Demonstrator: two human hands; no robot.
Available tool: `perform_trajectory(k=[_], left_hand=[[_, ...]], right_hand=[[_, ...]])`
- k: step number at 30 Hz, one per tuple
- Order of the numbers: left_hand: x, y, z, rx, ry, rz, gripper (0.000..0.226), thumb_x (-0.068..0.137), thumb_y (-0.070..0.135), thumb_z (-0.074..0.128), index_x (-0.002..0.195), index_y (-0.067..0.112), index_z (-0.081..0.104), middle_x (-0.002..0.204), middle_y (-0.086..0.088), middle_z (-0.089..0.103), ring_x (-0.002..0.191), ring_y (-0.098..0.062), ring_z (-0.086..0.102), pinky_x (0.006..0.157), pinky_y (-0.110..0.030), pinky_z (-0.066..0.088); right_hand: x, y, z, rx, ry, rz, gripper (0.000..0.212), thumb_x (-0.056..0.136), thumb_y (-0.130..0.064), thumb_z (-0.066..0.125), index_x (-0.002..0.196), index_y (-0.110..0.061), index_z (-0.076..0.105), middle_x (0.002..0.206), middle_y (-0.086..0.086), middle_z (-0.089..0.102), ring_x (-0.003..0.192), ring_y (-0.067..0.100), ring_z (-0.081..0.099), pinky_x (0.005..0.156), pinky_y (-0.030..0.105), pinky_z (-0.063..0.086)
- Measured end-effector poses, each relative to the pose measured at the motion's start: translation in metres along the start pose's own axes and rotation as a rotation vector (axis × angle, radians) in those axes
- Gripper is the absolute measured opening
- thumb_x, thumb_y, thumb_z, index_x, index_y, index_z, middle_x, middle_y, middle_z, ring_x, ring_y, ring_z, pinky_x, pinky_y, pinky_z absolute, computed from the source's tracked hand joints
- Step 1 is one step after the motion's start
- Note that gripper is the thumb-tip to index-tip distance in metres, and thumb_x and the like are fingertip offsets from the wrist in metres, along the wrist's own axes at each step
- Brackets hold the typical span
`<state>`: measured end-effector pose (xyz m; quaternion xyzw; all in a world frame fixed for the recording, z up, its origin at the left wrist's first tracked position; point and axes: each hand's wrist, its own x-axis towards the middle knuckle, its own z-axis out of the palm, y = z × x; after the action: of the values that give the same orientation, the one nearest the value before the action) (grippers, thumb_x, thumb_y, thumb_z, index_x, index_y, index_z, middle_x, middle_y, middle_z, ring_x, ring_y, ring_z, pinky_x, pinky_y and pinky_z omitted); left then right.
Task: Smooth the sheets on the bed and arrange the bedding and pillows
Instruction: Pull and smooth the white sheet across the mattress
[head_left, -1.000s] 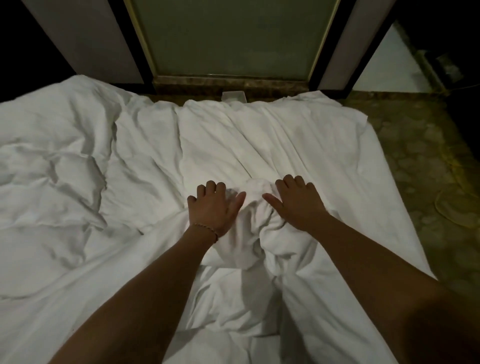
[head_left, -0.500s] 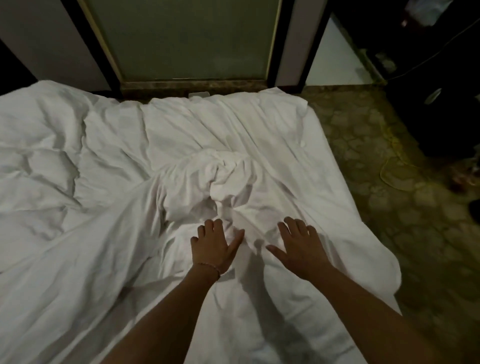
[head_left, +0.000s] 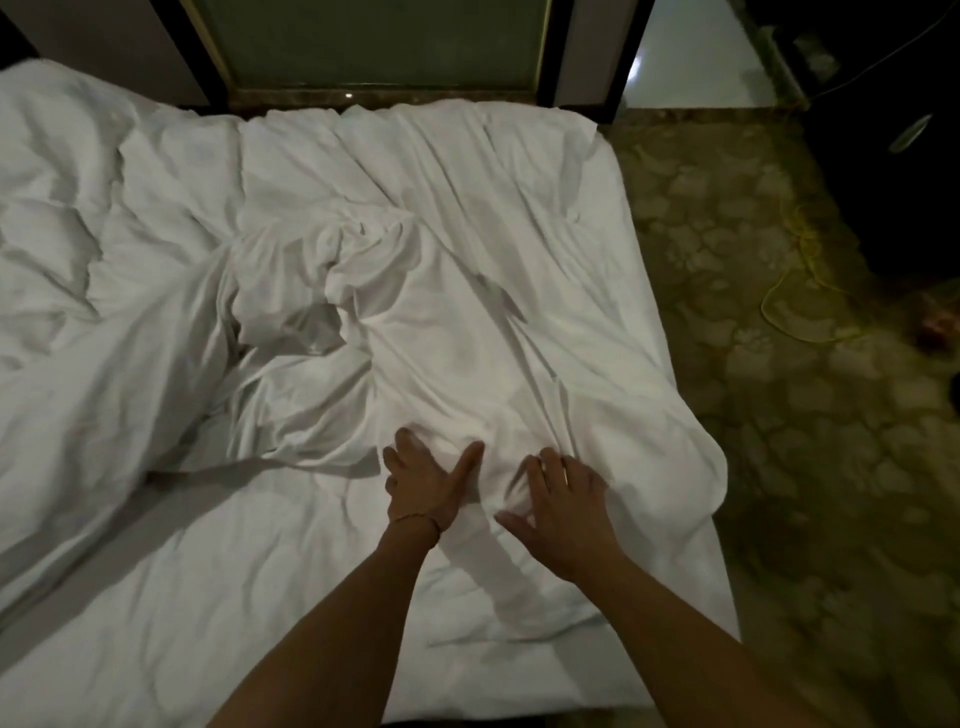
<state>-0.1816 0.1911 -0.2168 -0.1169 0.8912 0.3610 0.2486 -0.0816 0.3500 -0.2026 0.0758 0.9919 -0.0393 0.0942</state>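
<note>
Dim carpet (head_left: 779, 415) is flanking the bed (head_left: 156, 623); left hand (head_left: 423, 486) and right hand (head_left: 563, 506) are pressing flat, fingers spread, on the sheet (head_left: 467, 338), which looks soft and light, likely best gripped at bunched folds.

Hidden, cropped and blurred parts

The bed (head_left: 156, 597) ran off the left and bottom edges, its mattress wholly covered by the white sheet (head_left: 467, 338). Both forearms were cut by the bottom edge. The right hand (head_left: 563, 512) was motion-blurred, and the left hand's (head_left: 423, 480) fingertips sank into a fold. Beyond the floor (head_left: 779, 441), the dark right corner hid a small reddish object (head_left: 937, 327) too dim to identify.
</note>
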Motion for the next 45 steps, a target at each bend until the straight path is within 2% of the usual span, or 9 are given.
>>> perform_trajectory(k=[9,16,21,26,29,32,36,41,45], left_hand=[[0.024,-0.008,0.001,0.112,-0.015,-0.04,0.145,0.049,0.093,0.064,0.154,0.029,-0.014,0.163,-0.011,-0.005,0.145,-0.048,0.016,0.113,-0.063,0.028],[0.034,-0.021,0.01,-0.165,0.037,-0.006,0.148,0.034,0.081,0.083,0.149,0.025,0.009,0.146,-0.011,0.045,0.131,-0.034,0.048,0.108,-0.051,0.041],[0.017,-0.016,0.011,-0.126,0.004,0.028,0.126,0.053,0.071,0.084,0.144,0.014,0.02,0.145,-0.014,0.046,0.127,-0.036,0.051,0.106,-0.046,0.043],[0.0,0.007,0.004,-0.077,0.001,0.108,0.095,0.06,0.067,0.082,0.122,0.016,0.032,0.125,-0.012,0.058,0.11,-0.034,0.061,0.093,-0.045,0.051],[-0.006,0.03,0.002,-0.079,-0.011,0.171,0.084,0.063,0.066,0.081,0.113,0.021,0.032,0.114,-0.009,0.062,0.104,-0.031,0.063,0.089,-0.042,0.052],[-0.012,0.053,0.004,-0.071,-0.036,0.244,0.075,0.071,0.063,0.078,0.114,0.02,0.033,0.113,-0.009,0.062,0.104,-0.031,0.063,0.089,-0.042,0.051],[-0.021,0.078,0.009,-0.055,-0.062,0.32,0.064,0.08,0.054,0.075,0.112,0.021,0.031,0.114,-0.007,0.059,0.109,-0.031,0.06,0.091,-0.038,0.047],[-0.021,0.092,0.021,-0.022,-0.098,0.364,0.066,0.082,0.059,0.07,0.118,0.019,0.032,0.12,-0.012,0.06,0.109,-0.034,0.061,0.094,-0.043,0.048],[-0.015,0.093,0.02,0.018,-0.161,0.377,0.061,0.087,0.057,0.064,0.122,0.015,0.037,0.126,-0.012,0.057,0.114,-0.031,0.058,0.097,-0.042,0.046]], right_hand=[[0.002,-0.009,0.018,0.037,-0.075,0.033,0.085,0.08,-0.076,0.04,0.13,-0.009,0.056,0.134,0.018,0.054,0.112,0.041,0.054,0.085,0.059,0.045],[0.003,-0.016,0.029,0.023,-0.07,0.067,0.087,0.08,-0.077,0.037,0.131,-0.009,0.054,0.134,0.018,0.052,0.11,0.042,0.053,0.085,0.058,0.045],[-0.003,-0.025,0.025,0.025,-0.105,0.104,0.09,0.08,-0.077,0.029,0.133,-0.008,0.055,0.134,0.017,0.054,0.111,0.042,0.055,0.086,0.062,0.047],[-0.004,-0.032,0.003,0.05,-0.072,0.144,0.089,0.08,-0.076,0.031,0.13,-0.008,0.058,0.132,0.016,0.058,0.111,0.039,0.057,0.085,0.064,0.049],[-0.003,-0.03,-0.008,0.093,-0.035,0.179,0.086,0.083,-0.075,0.041,0.139,-0.011,0.042,0.14,0.015,0.05,0.123,0.039,0.052,0.093,0.063,0.046],[-0.005,-0.025,-0.02,0.131,-0.016,0.257,0.085,0.082,-0.075,0.042,0.138,-0.012,0.037,0.136,0.018,0.053,0.118,0.041,0.055,0.087,0.061,0.05],[-0.005,-0.018,-0.03,0.271,-0.143,0.383,0.1,0.084,-0.08,0.031,0.154,-0.013,0.008,0.157,0.014,0.018,0.144,0.036,0.02,0.11,0.057,0.032],[0.008,-0.023,-0.018,0.393,-0.204,0.441,0.102,0.09,-0.068,0.047,0.154,-0.004,-0.002,0.154,0.016,0.022,0.142,0.032,0.028,0.113,0.047,0.033],[0.027,-0.024,-0.009,0.566,-0.168,0.541,0.081,0.099,-0.043,0.05,0.154,-0.003,0.007,0.153,0.02,0.029,0.14,0.031,0.033,0.116,0.037,0.025]])
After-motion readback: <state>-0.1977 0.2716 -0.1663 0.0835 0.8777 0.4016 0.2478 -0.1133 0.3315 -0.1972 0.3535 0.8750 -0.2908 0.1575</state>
